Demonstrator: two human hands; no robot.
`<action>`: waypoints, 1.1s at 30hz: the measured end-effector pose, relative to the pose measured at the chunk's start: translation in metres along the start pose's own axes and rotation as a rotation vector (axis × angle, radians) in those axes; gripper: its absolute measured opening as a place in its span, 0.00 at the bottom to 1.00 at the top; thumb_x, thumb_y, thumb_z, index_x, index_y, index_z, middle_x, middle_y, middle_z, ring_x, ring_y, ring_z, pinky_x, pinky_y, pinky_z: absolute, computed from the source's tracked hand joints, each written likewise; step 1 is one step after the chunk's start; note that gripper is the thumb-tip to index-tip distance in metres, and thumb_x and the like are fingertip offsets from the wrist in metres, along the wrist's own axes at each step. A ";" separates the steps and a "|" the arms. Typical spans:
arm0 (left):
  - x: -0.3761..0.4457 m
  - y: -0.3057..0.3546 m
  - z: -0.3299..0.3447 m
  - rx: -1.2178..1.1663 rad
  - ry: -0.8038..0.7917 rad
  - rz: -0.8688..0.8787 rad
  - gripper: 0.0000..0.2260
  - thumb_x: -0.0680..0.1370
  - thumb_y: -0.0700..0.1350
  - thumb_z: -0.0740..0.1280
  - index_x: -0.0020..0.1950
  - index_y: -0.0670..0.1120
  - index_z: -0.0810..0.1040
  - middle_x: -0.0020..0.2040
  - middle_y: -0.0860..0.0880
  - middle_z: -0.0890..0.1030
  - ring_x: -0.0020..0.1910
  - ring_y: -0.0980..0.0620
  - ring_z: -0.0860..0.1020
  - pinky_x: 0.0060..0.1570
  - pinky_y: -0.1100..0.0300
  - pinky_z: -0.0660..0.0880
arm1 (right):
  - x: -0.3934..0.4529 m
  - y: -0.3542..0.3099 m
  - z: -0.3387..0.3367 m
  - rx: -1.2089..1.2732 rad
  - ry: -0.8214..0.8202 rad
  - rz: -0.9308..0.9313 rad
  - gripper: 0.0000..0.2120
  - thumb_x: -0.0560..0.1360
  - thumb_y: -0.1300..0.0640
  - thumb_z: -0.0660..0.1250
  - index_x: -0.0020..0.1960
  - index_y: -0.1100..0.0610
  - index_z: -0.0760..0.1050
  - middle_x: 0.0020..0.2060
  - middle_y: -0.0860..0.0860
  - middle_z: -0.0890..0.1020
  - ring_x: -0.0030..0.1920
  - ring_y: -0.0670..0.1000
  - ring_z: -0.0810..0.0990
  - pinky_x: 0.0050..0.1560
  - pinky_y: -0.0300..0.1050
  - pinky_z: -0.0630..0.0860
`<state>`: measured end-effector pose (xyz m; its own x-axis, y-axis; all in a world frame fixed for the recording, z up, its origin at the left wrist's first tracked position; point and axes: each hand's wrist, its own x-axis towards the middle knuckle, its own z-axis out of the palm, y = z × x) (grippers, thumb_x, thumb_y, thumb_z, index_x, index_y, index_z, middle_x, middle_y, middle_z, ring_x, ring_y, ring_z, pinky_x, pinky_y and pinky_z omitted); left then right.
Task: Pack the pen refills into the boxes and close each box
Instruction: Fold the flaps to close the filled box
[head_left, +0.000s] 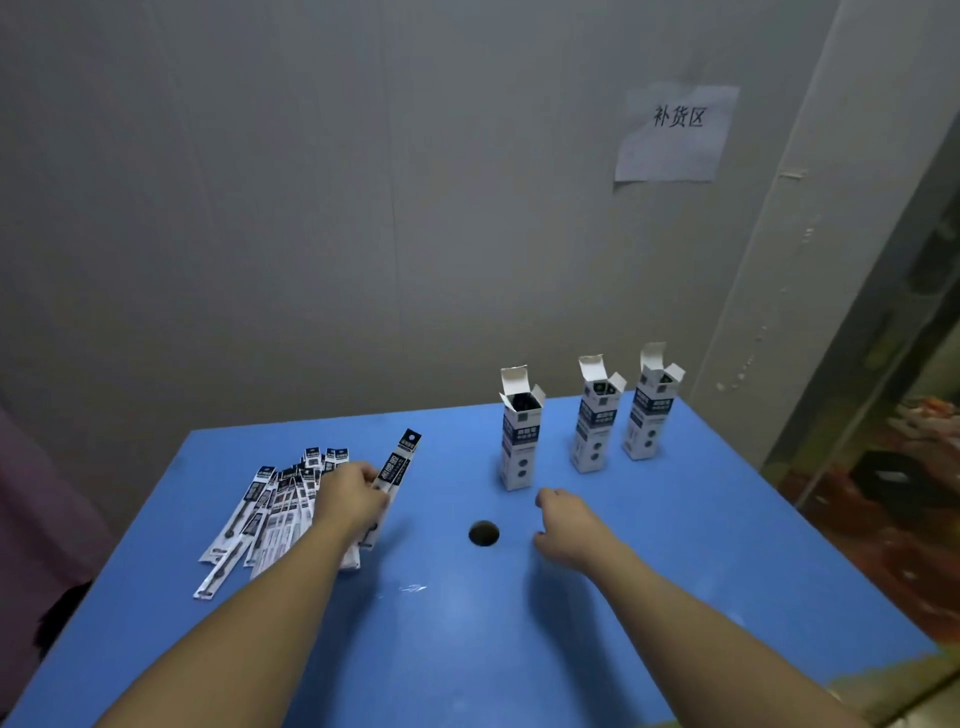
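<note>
Left hand (349, 496) grip pinches refill packet (397, 470) mid-length, tilted; right hand (563, 525) loosely curled, empty.

I see a blue bench (675, 597) with a round dark hole (483, 533) near its middle. A small pale scuff (413, 588) marks the surface closer to the near edge than the hole. Behind the far edge stands a grey wall (311, 208), and a sheet of white paper (675, 135) with three printed characters is stuck on it, above the far right corner. Right of that corner a pale vertical post (810, 249) rises. Past the right edge I make out blurred orange and dark clutter (893, 483). Beyond the left edge hangs something pinkish (36, 509); I cannot tell what it is.
</note>
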<state>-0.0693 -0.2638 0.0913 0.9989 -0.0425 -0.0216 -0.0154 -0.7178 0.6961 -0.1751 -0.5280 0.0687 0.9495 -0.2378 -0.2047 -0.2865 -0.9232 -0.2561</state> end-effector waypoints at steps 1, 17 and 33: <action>-0.002 0.007 0.006 0.007 0.004 -0.007 0.07 0.73 0.36 0.72 0.40 0.47 0.78 0.41 0.46 0.81 0.42 0.46 0.77 0.44 0.58 0.73 | 0.002 0.008 -0.002 0.009 0.003 -0.001 0.19 0.77 0.57 0.63 0.66 0.59 0.67 0.63 0.56 0.72 0.63 0.57 0.71 0.62 0.52 0.74; -0.041 0.102 0.116 -0.059 0.152 -0.235 0.06 0.73 0.37 0.74 0.45 0.45 0.79 0.44 0.46 0.81 0.47 0.45 0.78 0.49 0.57 0.76 | 0.081 0.109 -0.033 0.278 -0.071 -0.229 0.32 0.77 0.48 0.71 0.74 0.58 0.62 0.68 0.55 0.72 0.66 0.56 0.74 0.65 0.50 0.72; -0.064 0.092 0.087 -0.208 0.295 -0.335 0.08 0.74 0.38 0.75 0.42 0.48 0.79 0.44 0.46 0.83 0.47 0.44 0.81 0.47 0.50 0.80 | 0.140 0.048 -0.052 0.792 -0.011 -0.206 0.38 0.73 0.60 0.75 0.77 0.55 0.59 0.72 0.51 0.69 0.59 0.51 0.74 0.35 0.31 0.70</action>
<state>-0.1385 -0.3874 0.0948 0.9179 0.3874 -0.0858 0.2883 -0.5027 0.8150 -0.0498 -0.6213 0.0765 0.9929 -0.0796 -0.0888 -0.1156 -0.4599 -0.8804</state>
